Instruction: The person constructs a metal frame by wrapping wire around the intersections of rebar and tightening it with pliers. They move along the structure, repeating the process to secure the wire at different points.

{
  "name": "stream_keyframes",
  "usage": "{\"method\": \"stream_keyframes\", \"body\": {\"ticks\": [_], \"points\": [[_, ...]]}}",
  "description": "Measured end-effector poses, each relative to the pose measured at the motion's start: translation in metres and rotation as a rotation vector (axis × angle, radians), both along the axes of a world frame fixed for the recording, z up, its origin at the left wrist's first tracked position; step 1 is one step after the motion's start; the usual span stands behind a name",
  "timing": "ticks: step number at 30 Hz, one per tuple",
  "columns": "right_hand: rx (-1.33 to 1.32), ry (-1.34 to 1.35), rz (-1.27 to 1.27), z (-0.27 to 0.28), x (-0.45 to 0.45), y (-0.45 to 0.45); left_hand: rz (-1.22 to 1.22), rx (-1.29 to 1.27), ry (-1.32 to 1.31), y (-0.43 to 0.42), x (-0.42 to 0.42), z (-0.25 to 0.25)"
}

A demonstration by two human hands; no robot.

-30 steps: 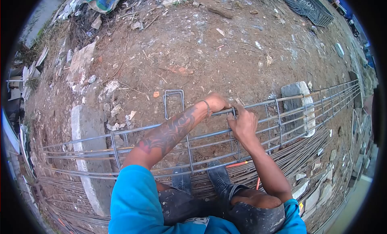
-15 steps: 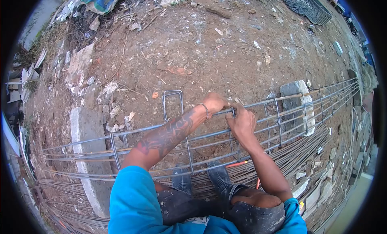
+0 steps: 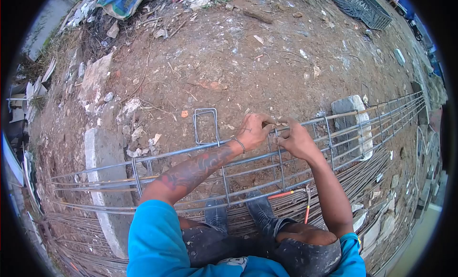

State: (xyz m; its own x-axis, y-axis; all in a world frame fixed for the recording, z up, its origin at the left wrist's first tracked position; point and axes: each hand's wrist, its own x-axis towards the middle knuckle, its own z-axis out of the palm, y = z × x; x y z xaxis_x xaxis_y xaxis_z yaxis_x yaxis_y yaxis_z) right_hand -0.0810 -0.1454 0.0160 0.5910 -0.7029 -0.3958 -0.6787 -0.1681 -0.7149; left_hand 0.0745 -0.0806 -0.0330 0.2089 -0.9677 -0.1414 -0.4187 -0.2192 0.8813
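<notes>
A long cage of steel bars (image 3: 248, 159) with rectangular stirrups lies across the view. At its top bar, beside an upright stirrup (image 3: 281, 167), my left hand (image 3: 255, 130) has thumb and fingers drawn together. My right hand (image 3: 294, 139) faces it from the other side of that stirrup, fingers curled in a pinch. Anything between the fingertips is too small to make out. Loose rectangular stirrups (image 3: 206, 109) lean at the cage's far side. A tool with orange-red handles (image 3: 307, 200) rests below the cage, near my right forearm.
Two concrete blocks, one at left (image 3: 102, 158) and one at right (image 3: 367, 134), sit under the cage. A bundle of thin rods (image 3: 365, 169) lies on the near side, by my boots (image 3: 261, 212). A black crate (image 3: 365, 10) stands at the upper right.
My left hand has turned, its back and thumb now showing. My right hand has shifted slightly right and its wrist has moved outward, uncovering more of the orange-handled tool.
</notes>
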Motion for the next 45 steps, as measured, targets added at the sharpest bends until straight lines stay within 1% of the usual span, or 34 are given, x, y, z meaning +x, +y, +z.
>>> {"method": "stream_keyframes", "body": {"ticks": [1, 2, 5, 6, 8, 9, 11, 12, 14, 15, 17, 18, 19, 21, 22, 24, 25, 27, 28, 30, 31, 33, 34, 36, 37, 39, 40, 41, 42, 43, 44, 45], "points": [[0.157, -0.036, 0.009, 0.0, -0.005, -0.006, 0.003, -0.003, 0.003, 0.0, 0.0, 0.0], [0.154, -0.032, 0.013, 0.0, -0.008, -0.011, -0.006, -0.017, -0.007, 0.0, 0.0, 0.0], [0.422, -0.05, 0.025, 0.001, -0.012, -0.023, -0.014, -0.043, -0.003, -0.001, 0.001, 0.003], [0.428, -0.051, 0.024, 0.002, -0.015, -0.026, -0.024, -0.051, 0.011, 0.001, 0.001, 0.004], [0.67, -0.15, -0.105, 0.008, -0.019, -0.034, -0.02, -0.031, 0.011, 0.0, 0.001, 0.004], [0.668, -0.152, -0.108, 0.008, -0.02, -0.035, -0.014, -0.012, 0.015, 0.0, 0.0, 0.005], [0.285, -0.104, 0.304, 0.006, -0.022, -0.038, -0.004, -0.01, 0.02, -0.002, -0.001, -0.003], [0.283, -0.103, 0.307, 0.004, -0.023, -0.038, 0.009, -0.007, 0.027, -0.002, -0.001, -0.003], [0.333, -0.211, 0.331, 0.0, -0.027, -0.033, 0.011, 0.008, 0.04, -0.002, -0.001, -0.004], [0.332, -0.21, 0.335, -0.003, -0.029, -0.03, 0.008, 0.023, 0.051, -0.002, 0.0, -0.002], [-0.037, -0.251, 0.448, -0.009, -0.032, -0.025, 0.005, 0.039, 0.07, -0.003, 0.001, 0.001], [-0.075, -0.276, 0.395, -0.013, -0.031, -0.022, -0.003, 0.057, 0.087, -0.003, 0.001, 0.002], [-0.074, -0.277, 0.397, -0.015, -0.029, -0.023, -0.001, 0.058, 0.087, -0.003, 0.002, 0.002], [-0.344, -0.301, 0.36, -0.018, -0.026, -0.024, -0.036, 0.031, 0.089, -0.003, 0.003, 0.002], [-0.344, -0.303, 0.357, -0.017, -0.023, -0.023, -0.038, 0.032, 0.088, -0.003, 0.003, 0.002], [-0.288, -0.304, 0.213, -0.016, -0.016, -0.023, -0.034, -0.023, 0.105, -0.001, 0.002, 0.001], [-0.289, -0.305, 0.215, -0.016, -0.012, -0.025, -0.032, -0.024, 0.104, 0.0, 0.001, 0.002], [-0.066, -0.209, 0.038, -0.016, -0.006, -0.029, -0.082, -0.095, -0.07, 0.004, -0.003, 0.002], [-0.066, -0.209, 0.037, -0.014, -0.002, -0.032, -0.084, -0.095, -0.07, 0.011, -0.008, 0.005], [0.014, -0.215, 0.054, -0.008, 0.007, -0.037, -0.069, -0.28, -0.31, 0.029, -0.022, 0.01], [0.016, -0.215, 0.054, -0.006, 0.011, -0.042, -0.069, -0.277, -0.31, 0.034, -0.025, 0.01], [0.097, -0.016, 0.098, -0.002, 0.021, -0.051, -0.058, -0.302, -0.311, 0.039, -0.03, 0.009], [0.093, -0.019, 0.101, 0.001, 0.024, -0.052, -0.055, -0.305, -0.314, 0.038, -0.03, 0.01], [0.22, -0.077, 0.064, 0.005, 0.03, -0.053, -0.017, -0.229, -0.312, 0.035, -0.026, 0.01], [0.216, -0.08, 0.066, 0.005, 0.031, -0.055, -0.016, -0.233, -0.315, 0.03, -0.021, 0.009], [0.16, -0.064, 0.114, 0.003, 0.031, -0.062, 0.023, 0.055, 0.19, 0.013, -0.008, 0.007], [0.158, -0.061, 0.116, 0.003, 0.033, -0.064, 0.019, 0.052, 0.18, 0.006, -0.006, 0.008], [0.087, -0.017, 0.181, 0.003, 0.035, -0.067, 0.022, 0.051, 0.183, 0.001, -0.002, 0.009], [0.015, 0.026, 0.246, 0.004, 0.039, -0.07, -0.013, 0.137, 0.133, -0.004, 0.001, 0.01], [0.012, 0.029, 0.25, 0.005, 0.042, -0.072, -0.047, 0.222, 0.085, -0.008, 0.003, 0.012], [-0.034, 0.026, 0.334, 0.007, 0.046, -0.074, -0.044, 0.219, 0.089, -0.011, 0.003, 0.012], [-0.079, 0.021, 0.417, 0.008, 0.049, -0.076, -0.038, 0.237, 0.034, -0.013, 0.004, 0.011]]}}
